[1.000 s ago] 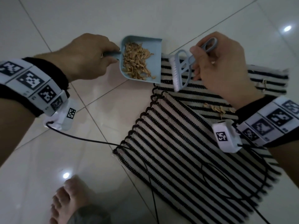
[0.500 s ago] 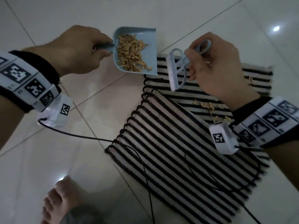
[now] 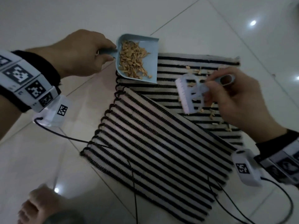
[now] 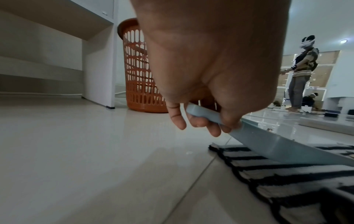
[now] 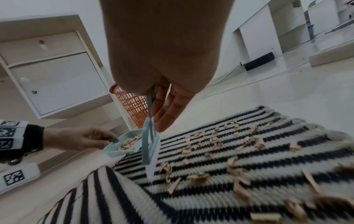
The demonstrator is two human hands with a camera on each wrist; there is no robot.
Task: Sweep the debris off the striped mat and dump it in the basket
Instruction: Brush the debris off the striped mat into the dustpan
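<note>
Tan chips point(image 3: 213, 113) lie right of my brush point(image 3: 187, 96), pan point(image 3: 137, 59) to its left; right hand point(image 3: 234, 101) grips the brush, left hand point(image 3: 80, 52) the pan handle.

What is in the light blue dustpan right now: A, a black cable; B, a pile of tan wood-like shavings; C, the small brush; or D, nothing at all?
B: the head view shows the dustpan, held by the left hand, loaded with tan shavings, while the brush is in the right hand over the striped mat.
</note>
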